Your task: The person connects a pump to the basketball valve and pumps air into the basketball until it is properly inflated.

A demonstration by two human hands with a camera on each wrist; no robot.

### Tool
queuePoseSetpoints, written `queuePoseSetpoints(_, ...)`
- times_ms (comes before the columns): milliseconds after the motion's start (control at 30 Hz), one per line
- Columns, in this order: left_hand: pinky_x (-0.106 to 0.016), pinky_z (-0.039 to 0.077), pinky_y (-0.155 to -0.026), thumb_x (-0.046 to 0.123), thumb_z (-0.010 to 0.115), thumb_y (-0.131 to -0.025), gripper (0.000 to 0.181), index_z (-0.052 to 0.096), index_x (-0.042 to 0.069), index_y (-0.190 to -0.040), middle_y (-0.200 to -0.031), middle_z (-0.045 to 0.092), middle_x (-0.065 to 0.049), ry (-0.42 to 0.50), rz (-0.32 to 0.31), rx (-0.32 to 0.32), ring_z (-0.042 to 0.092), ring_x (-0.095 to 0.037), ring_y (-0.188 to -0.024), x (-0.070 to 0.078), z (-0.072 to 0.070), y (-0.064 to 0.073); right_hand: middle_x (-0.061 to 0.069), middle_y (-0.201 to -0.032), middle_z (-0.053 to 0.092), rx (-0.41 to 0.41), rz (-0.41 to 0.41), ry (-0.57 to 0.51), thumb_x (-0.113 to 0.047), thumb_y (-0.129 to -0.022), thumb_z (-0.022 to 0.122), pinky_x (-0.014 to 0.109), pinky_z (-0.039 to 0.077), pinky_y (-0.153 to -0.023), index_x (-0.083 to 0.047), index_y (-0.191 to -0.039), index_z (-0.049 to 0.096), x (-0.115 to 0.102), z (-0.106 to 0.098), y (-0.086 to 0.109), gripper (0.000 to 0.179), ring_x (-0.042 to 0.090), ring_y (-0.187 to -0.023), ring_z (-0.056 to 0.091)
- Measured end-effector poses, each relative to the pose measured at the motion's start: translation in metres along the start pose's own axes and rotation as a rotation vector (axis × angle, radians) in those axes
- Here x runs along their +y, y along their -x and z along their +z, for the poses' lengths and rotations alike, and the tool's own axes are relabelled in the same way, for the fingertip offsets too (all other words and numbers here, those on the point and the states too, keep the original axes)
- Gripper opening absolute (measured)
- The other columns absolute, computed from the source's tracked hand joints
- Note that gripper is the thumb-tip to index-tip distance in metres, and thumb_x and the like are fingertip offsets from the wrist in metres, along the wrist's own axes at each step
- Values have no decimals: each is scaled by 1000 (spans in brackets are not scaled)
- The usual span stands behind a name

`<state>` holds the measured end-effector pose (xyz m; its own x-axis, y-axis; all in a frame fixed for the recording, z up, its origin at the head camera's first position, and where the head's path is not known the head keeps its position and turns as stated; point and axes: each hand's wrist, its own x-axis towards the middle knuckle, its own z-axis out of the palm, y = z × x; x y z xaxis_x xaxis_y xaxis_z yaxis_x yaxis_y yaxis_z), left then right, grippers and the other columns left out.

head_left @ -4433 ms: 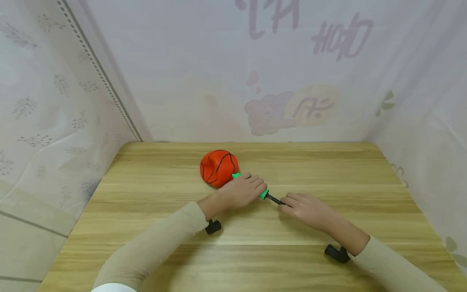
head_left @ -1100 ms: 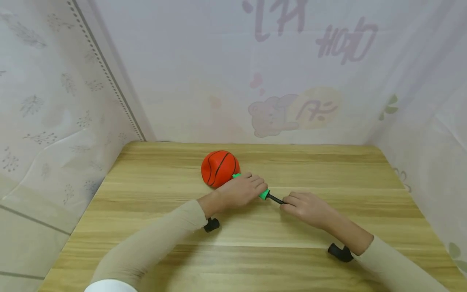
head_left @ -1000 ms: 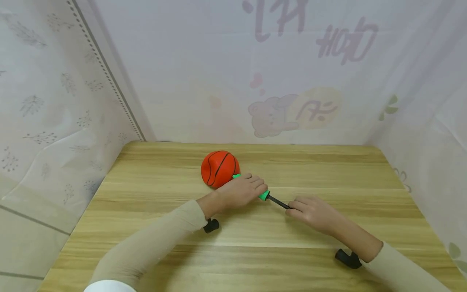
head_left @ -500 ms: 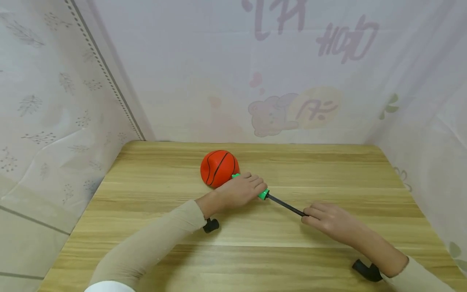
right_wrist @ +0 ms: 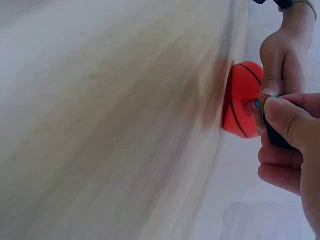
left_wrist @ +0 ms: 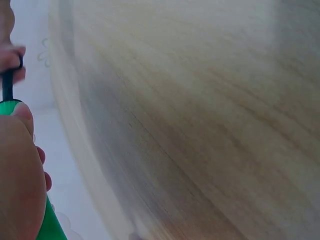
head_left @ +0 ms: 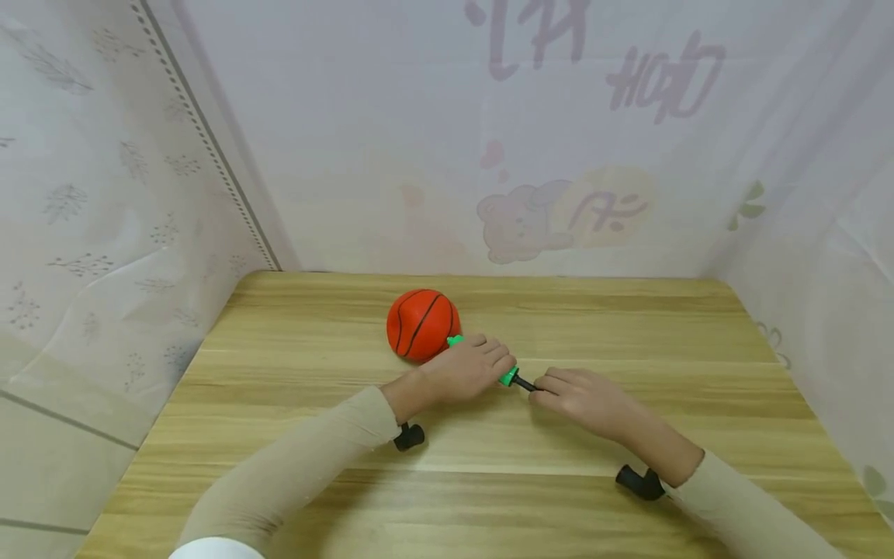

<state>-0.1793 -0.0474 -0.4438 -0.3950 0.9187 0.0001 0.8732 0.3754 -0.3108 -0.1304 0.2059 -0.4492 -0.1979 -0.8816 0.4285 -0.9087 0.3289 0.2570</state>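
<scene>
A red-orange ball with black basketball lines [head_left: 422,326] sits on the table, its left side dented in. My left hand [head_left: 464,369] grips the green barrel of a hand pump [head_left: 507,376], whose tip end reaches the ball's right side. My right hand [head_left: 583,400] holds the dark handle at the end of the pump's black rod, with only a short length of rod showing. In the right wrist view, thumb and fingers curl round the dark pump handle [right_wrist: 276,135], and the ball [right_wrist: 242,100] lies beyond. The left wrist view shows the green barrel [left_wrist: 50,225] under my left fingers.
The wooden table [head_left: 489,497] spans the view, with a patterned cloth [head_left: 384,140] hanging behind and at both sides. Black camera mounts [head_left: 410,436] stick out below both wrists.
My right hand first drew the rod far out to the lower right, then pushed it back in toward the barrel. The left hand stays put. The ball's dent looks shallower than at first.
</scene>
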Motion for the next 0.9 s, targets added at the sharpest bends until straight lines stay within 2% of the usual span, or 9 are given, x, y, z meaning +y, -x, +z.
queuePoseSetpoints(167, -25, 40, -92, 27, 48, -108, 23, 52, 14, -127, -120, 58, 3, 10, -7, -5, 52, -13, -109, -1, 0, -1, 2, -87, 66, 58, -13, 10, -12, -112, 20, 19, 51, -64, -6, -94, 65, 6, 10, -13, 49, 11, -73, 59)
queuePoseSetpoints(333, -25, 41, -96, 28, 52, -107, 23, 52, 13, -125, -120, 58, 3, 41, 11, 2, 52, -13, -110, -6, -1, 0, 3, -88, 67, 77, -13, -5, -14, -113, 21, 20, 52, -63, -6, -94, 66, 8, 8, -11, 49, 12, -73, 61)
queuePoseSetpoints(467, -24, 41, -96, 30, 52, -107, 24, 52, 14, -124, -121, 58, 3, 38, 23, 0, 51, -13, -111, -8, -1, 2, 4, -90, 67, 72, -22, -29, -14, -113, 23, 21, 53, -64, -7, -96, 67, 4, 1, 2, 48, 13, -74, 61)
queuePoseSetpoints(700, -25, 40, -95, 21, 51, -107, 18, 51, 13, -123, -116, 57, 3, 44, 33, 19, 51, -13, -107, -7, 0, 4, 2, -92, 67, 70, 13, -29, -14, -113, 27, 23, 54, -65, -10, -95, 67, -9, -16, 33, 44, 12, -76, 61)
queuePoseSetpoints(900, -26, 40, -100, 25, 51, -107, 21, 52, 13, -125, -121, 58, 3, 46, 25, -5, 52, -14, -114, -10, 0, 5, 2, -93, 67, 54, 28, -21, -13, -113, 26, 27, 56, -67, -10, -95, 67, -14, -26, 48, 45, 13, -78, 63)
